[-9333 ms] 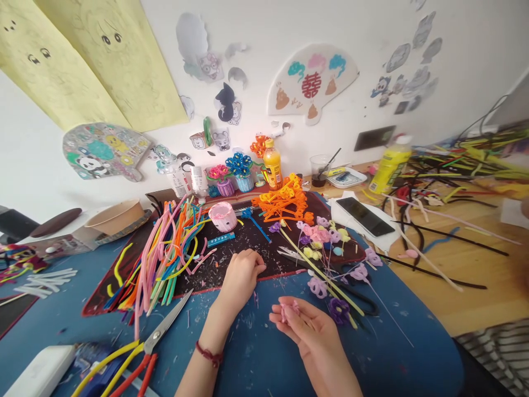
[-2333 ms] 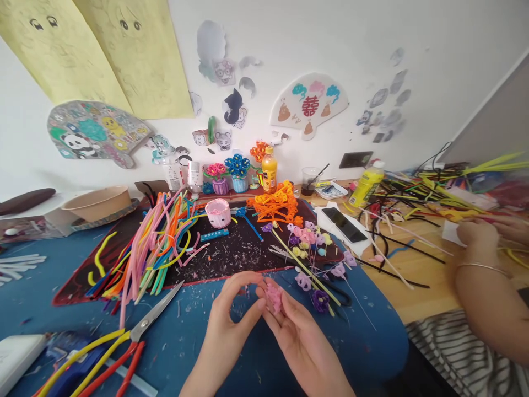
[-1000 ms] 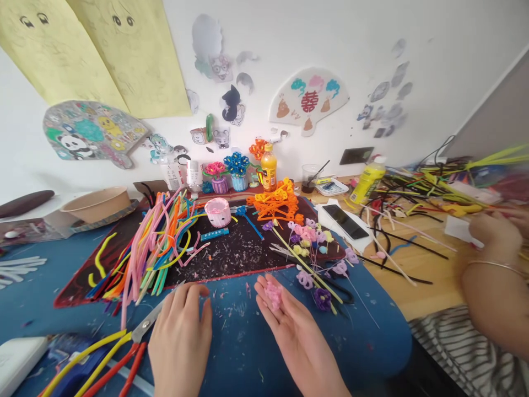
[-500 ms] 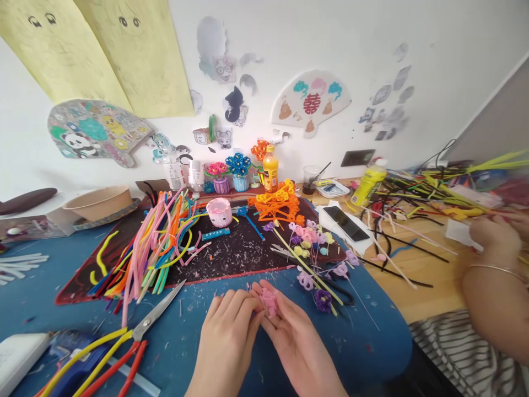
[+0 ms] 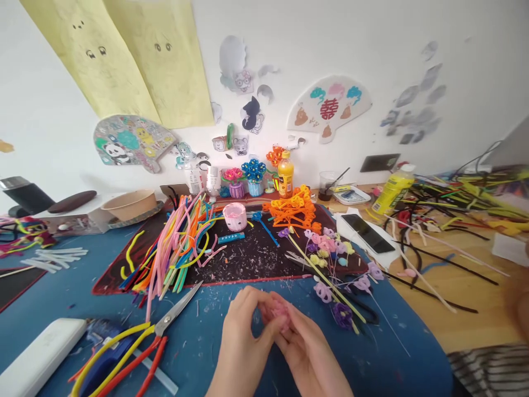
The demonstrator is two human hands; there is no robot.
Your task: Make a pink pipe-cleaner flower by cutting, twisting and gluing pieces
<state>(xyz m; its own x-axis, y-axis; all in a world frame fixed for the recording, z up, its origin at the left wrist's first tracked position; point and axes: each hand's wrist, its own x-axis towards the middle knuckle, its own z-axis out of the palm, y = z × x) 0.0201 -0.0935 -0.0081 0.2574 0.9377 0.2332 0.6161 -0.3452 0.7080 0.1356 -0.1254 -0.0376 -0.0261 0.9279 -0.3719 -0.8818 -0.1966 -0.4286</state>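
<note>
A small pink fuzzy pipe-cleaner piece (image 5: 276,310) sits between both my hands, low in the middle of the head view, over the blue mat (image 5: 392,353). My left hand (image 5: 243,342) curls round it from the left, thumb and fingers pinching it. My right hand (image 5: 303,347) cups it from below and the right, fingers closed against it. Most of the piece is hidden by my fingers.
Scissors (image 5: 173,314) and red-handled pliers (image 5: 136,366) lie left of my hands. A pile of coloured pipe cleaners (image 5: 173,248) rests on the black mat (image 5: 256,259). Small pipe-cleaner flowers on stems (image 5: 330,264) lie to the right. A phone (image 5: 367,231) is behind them.
My left hand went to the scissors a second ago, then came back to the pink piece and now closes on it. The view has shifted left, and the other person's arm has nearly left it.
</note>
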